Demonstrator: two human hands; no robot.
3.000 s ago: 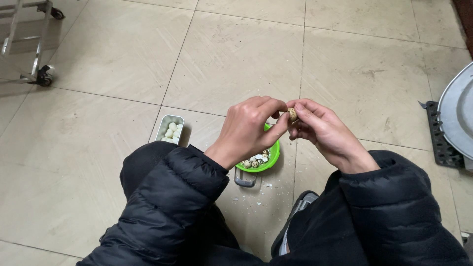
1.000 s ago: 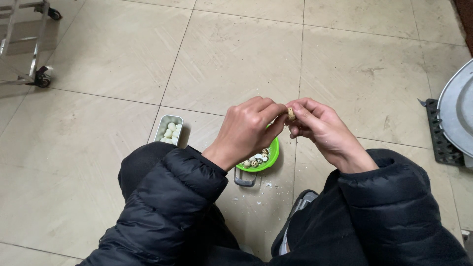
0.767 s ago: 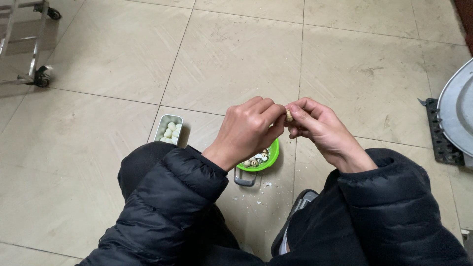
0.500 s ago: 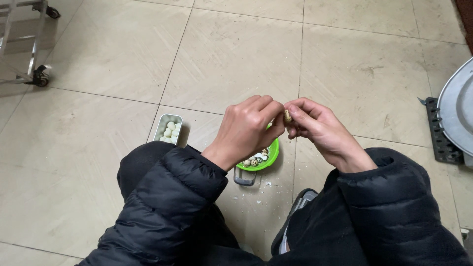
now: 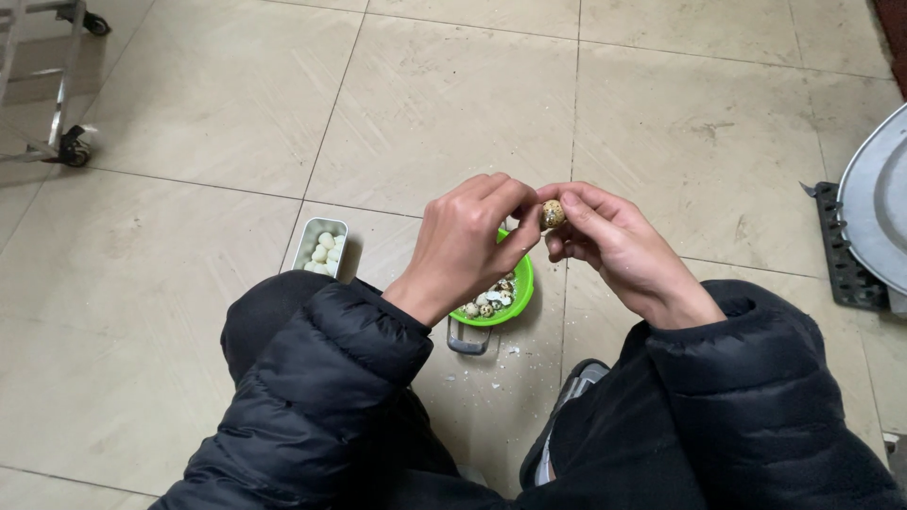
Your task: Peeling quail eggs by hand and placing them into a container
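A small speckled quail egg [image 5: 552,213] is pinched between the fingertips of both hands, above the floor. My left hand [image 5: 470,244] grips it from the left and my right hand [image 5: 605,242] from the right. Below the hands sits a green bowl [image 5: 521,283] with a grey handle, holding several speckled eggs and shell bits. A small metal tin [image 5: 308,243] with several pale peeled eggs stands on the tiles to the left of my left forearm.
Beige floor tiles with white shell crumbs [image 5: 505,354] near the bowl. A wheeled metal frame [image 5: 66,142] is at the far left. A large round metal lid [image 5: 879,217] and a black studded mat [image 5: 836,247] lie at the right edge. My shoe [image 5: 567,392] shows below.
Both hands stay together over the green bowl, with the fingers shifting slightly around the egg. Nothing else has moved.
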